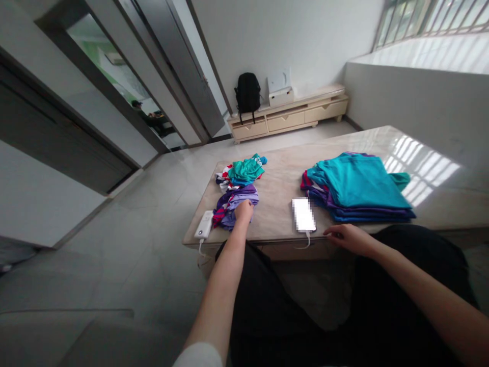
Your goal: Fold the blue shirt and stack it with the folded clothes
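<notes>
My left hand [244,210] is closed on a purple garment [246,192] in a crumpled pile at the table's left side. Just behind it lies a second crumpled pile of green, blue, red and white clothes [246,171]. My right hand [349,238] rests at the table's front edge with loosely extended fingers and nothing in them. Beyond that hand is a stack of folded clothes, a teal garment [369,181] on top and purple and blue ones beneath. A phone [304,215], its screen blurred out, lies between my hands with a white cable plugged in.
A white power bank [204,224] with a cable lies at the left corner of the glossy marble-patterned table [278,178]. Against the far wall, a low cabinet [286,121] carries a black backpack [248,93] and a white box [280,97]. A person [148,118] shows through the opening at left.
</notes>
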`<move>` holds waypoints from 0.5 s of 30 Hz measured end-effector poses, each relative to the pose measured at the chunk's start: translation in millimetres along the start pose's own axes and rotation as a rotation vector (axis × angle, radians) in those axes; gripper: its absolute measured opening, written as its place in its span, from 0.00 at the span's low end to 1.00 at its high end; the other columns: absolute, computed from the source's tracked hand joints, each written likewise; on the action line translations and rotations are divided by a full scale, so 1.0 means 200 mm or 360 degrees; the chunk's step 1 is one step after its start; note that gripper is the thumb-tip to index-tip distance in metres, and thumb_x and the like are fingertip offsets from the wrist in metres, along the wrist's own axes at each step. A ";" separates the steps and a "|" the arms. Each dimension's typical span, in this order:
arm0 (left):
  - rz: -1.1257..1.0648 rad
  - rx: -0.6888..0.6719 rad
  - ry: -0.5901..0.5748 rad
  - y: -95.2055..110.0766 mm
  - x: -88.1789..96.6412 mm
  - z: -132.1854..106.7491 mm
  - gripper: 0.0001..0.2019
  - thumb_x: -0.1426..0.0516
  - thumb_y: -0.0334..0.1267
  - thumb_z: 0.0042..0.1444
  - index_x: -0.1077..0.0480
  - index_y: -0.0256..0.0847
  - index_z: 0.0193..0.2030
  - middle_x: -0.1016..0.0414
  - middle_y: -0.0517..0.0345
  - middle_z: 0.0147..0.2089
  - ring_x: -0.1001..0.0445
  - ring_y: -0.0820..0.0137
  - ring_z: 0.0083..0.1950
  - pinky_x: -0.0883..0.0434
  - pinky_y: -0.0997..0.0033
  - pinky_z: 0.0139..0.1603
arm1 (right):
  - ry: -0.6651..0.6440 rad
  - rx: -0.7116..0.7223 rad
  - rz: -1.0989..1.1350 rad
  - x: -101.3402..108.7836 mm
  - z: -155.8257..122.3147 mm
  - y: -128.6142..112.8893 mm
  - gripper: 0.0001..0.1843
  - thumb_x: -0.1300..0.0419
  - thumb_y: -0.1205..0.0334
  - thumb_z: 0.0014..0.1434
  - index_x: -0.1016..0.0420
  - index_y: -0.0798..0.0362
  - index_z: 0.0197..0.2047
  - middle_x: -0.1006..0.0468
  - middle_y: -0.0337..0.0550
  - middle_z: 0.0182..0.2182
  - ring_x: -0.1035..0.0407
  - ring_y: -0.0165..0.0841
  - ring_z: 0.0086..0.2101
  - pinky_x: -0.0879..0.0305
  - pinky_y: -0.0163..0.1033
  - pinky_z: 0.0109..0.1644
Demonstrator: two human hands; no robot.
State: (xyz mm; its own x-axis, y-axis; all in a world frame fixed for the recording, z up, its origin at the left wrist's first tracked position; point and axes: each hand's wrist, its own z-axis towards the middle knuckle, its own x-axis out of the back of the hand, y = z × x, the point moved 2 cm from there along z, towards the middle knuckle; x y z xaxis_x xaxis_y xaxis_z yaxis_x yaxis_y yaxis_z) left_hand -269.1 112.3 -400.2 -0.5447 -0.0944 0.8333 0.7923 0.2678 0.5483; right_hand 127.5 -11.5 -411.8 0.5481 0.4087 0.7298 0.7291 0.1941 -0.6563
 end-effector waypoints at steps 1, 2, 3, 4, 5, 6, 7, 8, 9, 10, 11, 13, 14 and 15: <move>-0.0091 -0.0008 0.0044 0.02 0.01 -0.01 0.12 0.40 0.45 0.67 0.26 0.37 0.48 0.23 0.52 0.49 0.23 0.65 0.48 0.24 0.58 0.51 | 0.0013 0.0005 0.0019 0.01 -0.01 -0.02 0.20 0.42 0.49 0.59 0.14 0.48 0.47 0.15 0.47 0.36 0.24 0.40 0.33 0.36 0.40 0.37; -0.0190 -0.0020 0.0084 0.04 0.02 -0.03 0.13 0.40 0.46 0.67 0.26 0.36 0.47 0.23 0.53 0.47 0.23 0.66 0.46 0.24 0.60 0.49 | 0.0028 0.0009 0.0042 0.01 -0.02 -0.03 0.20 0.41 0.49 0.59 0.14 0.48 0.46 0.15 0.47 0.36 0.24 0.40 0.33 0.36 0.40 0.37; -0.0295 -0.0033 0.0116 0.06 0.03 -0.05 0.14 0.41 0.47 0.68 0.27 0.36 0.46 0.23 0.54 0.44 0.23 0.68 0.42 0.24 0.62 0.46 | 0.0043 0.0008 0.0070 0.02 -0.03 -0.03 0.19 0.41 0.49 0.59 0.14 0.48 0.46 0.15 0.47 0.36 0.24 0.40 0.34 0.36 0.40 0.38; -0.0398 -0.0048 0.0136 0.09 0.04 -0.07 0.14 0.43 0.48 0.69 0.27 0.36 0.44 0.24 0.55 0.40 0.24 0.69 0.39 0.24 0.65 0.43 | 0.0058 0.0002 0.0102 0.02 -0.03 -0.03 0.19 0.40 0.49 0.58 0.14 0.48 0.46 0.15 0.47 0.35 0.25 0.40 0.34 0.35 0.40 0.38; -0.0492 -0.0064 0.0146 0.11 0.07 -0.09 0.16 0.45 0.48 0.70 0.28 0.36 0.42 0.25 0.57 0.37 0.25 0.71 0.36 0.25 0.68 0.40 | 0.0069 -0.0006 0.0140 0.02 -0.04 -0.03 0.19 0.40 0.49 0.58 0.14 0.49 0.46 0.15 0.47 0.35 0.25 0.41 0.34 0.35 0.40 0.38; -0.0570 -0.0079 0.0150 0.13 0.09 -0.11 0.17 0.48 0.49 0.72 0.28 0.37 0.40 0.26 0.58 0.34 0.26 0.72 0.34 0.26 0.70 0.38 | 0.0075 -0.0016 0.0187 0.02 -0.04 -0.02 0.20 0.39 0.48 0.58 0.14 0.49 0.46 0.16 0.47 0.35 0.25 0.41 0.34 0.35 0.41 0.39; -0.0626 -0.0095 0.0151 0.15 0.13 -0.14 0.19 0.51 0.48 0.74 0.29 0.38 0.38 0.28 0.58 0.31 0.26 0.72 0.33 0.26 0.72 0.37 | 0.0071 -0.0025 0.0245 0.01 -0.03 -0.01 0.21 0.38 0.47 0.58 0.14 0.50 0.46 0.16 0.47 0.34 0.25 0.41 0.34 0.34 0.41 0.39; -0.0659 -0.0108 0.0152 0.16 0.17 -0.17 0.21 0.55 0.47 0.75 0.29 0.39 0.36 0.29 0.57 0.30 0.26 0.73 0.32 0.26 0.73 0.37 | 0.0055 -0.0033 0.0317 0.00 -0.03 -0.01 0.22 0.38 0.45 0.58 0.15 0.51 0.46 0.16 0.48 0.34 0.25 0.40 0.33 0.34 0.41 0.39; -0.0670 -0.0119 0.0150 0.17 0.20 -0.21 0.23 0.58 0.45 0.76 0.30 0.40 0.36 0.29 0.57 0.29 0.26 0.73 0.33 0.26 0.73 0.38 | 0.0028 -0.0039 0.0402 -0.02 -0.02 -0.01 0.25 0.39 0.42 0.59 0.16 0.52 0.48 0.16 0.48 0.35 0.25 0.40 0.33 0.33 0.41 0.38; -0.0662 -0.0126 0.0145 0.18 0.24 -0.26 0.24 0.61 0.44 0.77 0.29 0.40 0.36 0.29 0.57 0.30 0.26 0.73 0.34 0.25 0.73 0.39 | -0.0005 -0.0044 0.0497 -0.04 -0.01 -0.02 0.28 0.40 0.40 0.60 0.17 0.53 0.50 0.16 0.49 0.36 0.25 0.40 0.34 0.32 0.41 0.38; -0.0639 -0.0126 0.0129 0.19 0.26 -0.33 0.24 0.61 0.43 0.77 0.29 0.39 0.38 0.28 0.56 0.31 0.25 0.73 0.35 0.24 0.72 0.40 | -0.0039 -0.0049 0.0593 -0.07 0.00 -0.04 0.31 0.41 0.37 0.61 0.18 0.54 0.53 0.16 0.50 0.37 0.24 0.40 0.35 0.30 0.42 0.38; -0.0551 -0.0101 0.0065 0.21 0.25 -0.50 0.19 0.55 0.44 0.76 0.27 0.39 0.44 0.24 0.56 0.36 0.24 0.72 0.37 0.22 0.69 0.41 | -0.0102 -0.0056 0.0782 -0.13 0.00 -0.11 0.37 0.42 0.33 0.60 0.21 0.55 0.58 0.16 0.53 0.43 0.23 0.43 0.40 0.28 0.44 0.41; -0.0487 -0.0077 0.0027 0.24 0.22 -0.61 0.16 0.50 0.46 0.74 0.27 0.38 0.47 0.23 0.54 0.40 0.23 0.69 0.38 0.21 0.65 0.40 | -0.0131 -0.0053 0.0872 -0.16 0.00 -0.16 0.40 0.42 0.31 0.61 0.24 0.55 0.61 0.17 0.54 0.47 0.23 0.45 0.44 0.27 0.46 0.44; -0.0414 -0.0049 -0.0014 0.27 0.17 -0.73 0.16 0.48 0.47 0.72 0.26 0.37 0.51 0.22 0.52 0.43 0.23 0.67 0.40 0.20 0.62 0.41 | -0.0163 -0.0039 0.0951 -0.20 -0.02 -0.22 0.42 0.44 0.29 0.62 0.27 0.53 0.65 0.18 0.55 0.52 0.24 0.46 0.48 0.26 0.47 0.47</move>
State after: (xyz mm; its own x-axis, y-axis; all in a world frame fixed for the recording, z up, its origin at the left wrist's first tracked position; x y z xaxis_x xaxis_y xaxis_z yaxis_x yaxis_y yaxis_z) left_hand -203.7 -15.9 -332.1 -0.7335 -0.1478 0.6635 0.6332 0.2063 0.7460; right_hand 75.5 -40.7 -411.3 0.8241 0.5248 0.2134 0.3174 -0.1157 -0.9412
